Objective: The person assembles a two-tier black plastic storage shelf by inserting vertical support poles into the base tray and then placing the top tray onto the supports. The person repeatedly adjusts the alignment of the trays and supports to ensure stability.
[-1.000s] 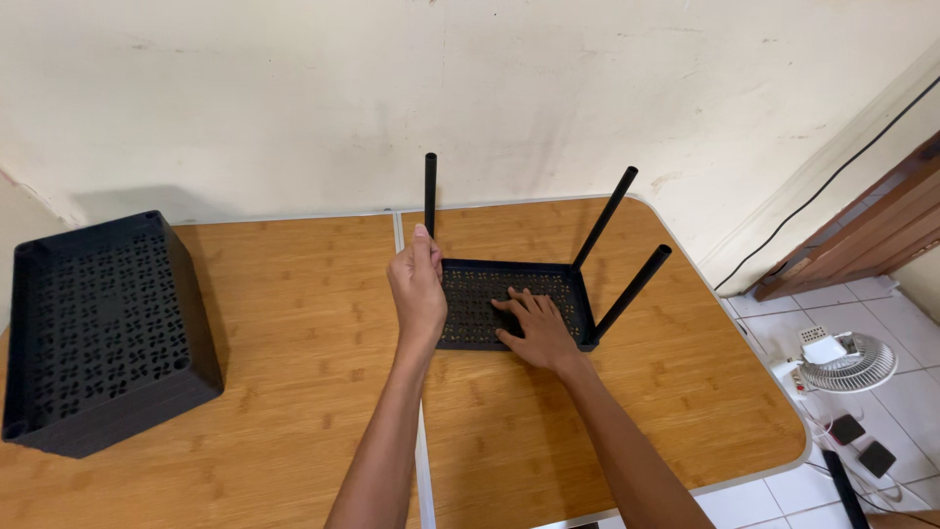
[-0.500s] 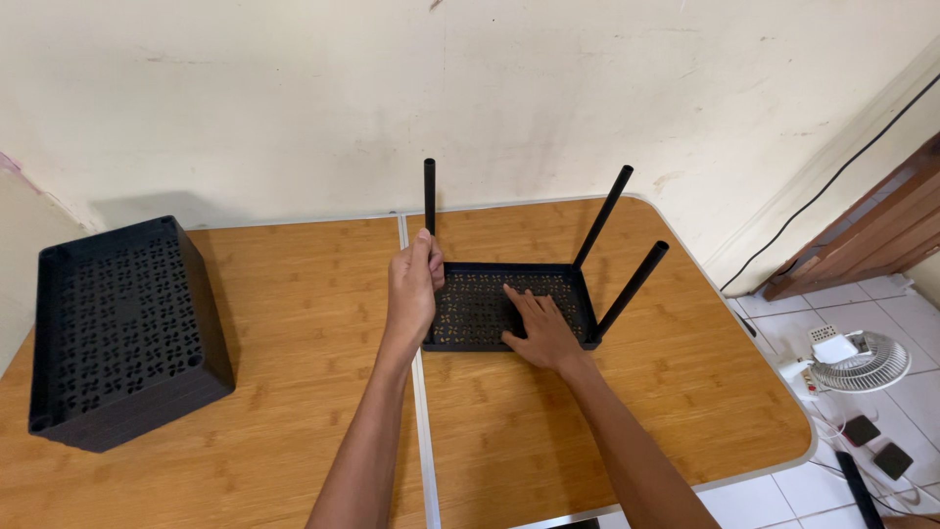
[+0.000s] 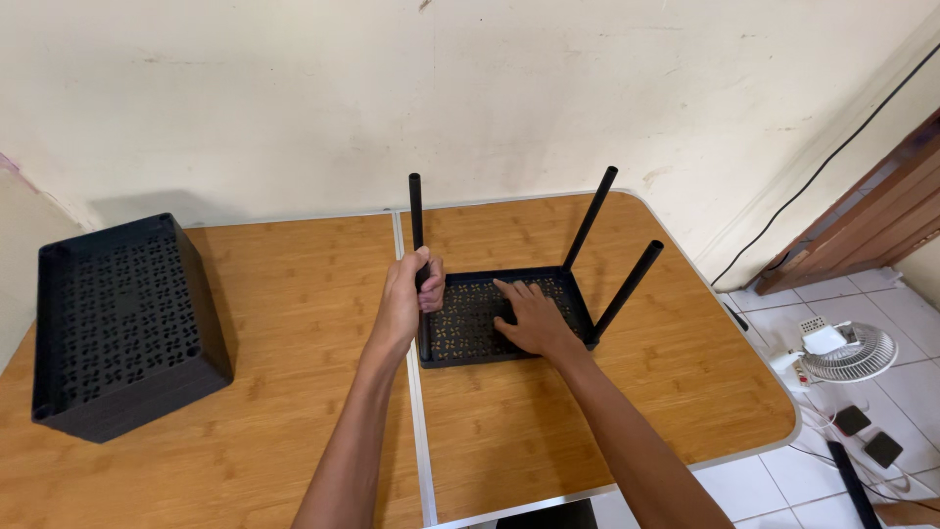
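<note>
**Two hands on a perforated black tray with poles**

A wooden folding table point(image 3: 294, 431) with a pale metal seam down its middle stands against a cream, scuffed wall point(image 3: 294, 88). Near the centre of the top lies a flat black perforated tray point(image 3: 470, 328), just right of the seam, with three black poles rising from its corners: one upright at the left back, two leaning to the right (a fourth, if there is one, cannot be made out).

The left hand point(image 3: 403, 299) is closed in a fist around the upright pole point(image 3: 416, 211), gripping it low, near the tray. The right hand point(image 3: 529, 318) lies open and flat on the tray's perforated face, fingers spread, pressing down rather than grasping anything.

Well apart on the table's left end sits a stack of black perforated trays point(image 3: 122, 323), tilted slightly, its patterned top facing the camera.

On the white tiled floor to the right stand a small white fan point(image 3: 842, 353) and two dark, blocky plug-like objects point(image 3: 867, 436). A black cable point(image 3: 832, 157) runs diagonally up the wall beside a brown wooden door frame point(image 3: 871, 225).
</note>
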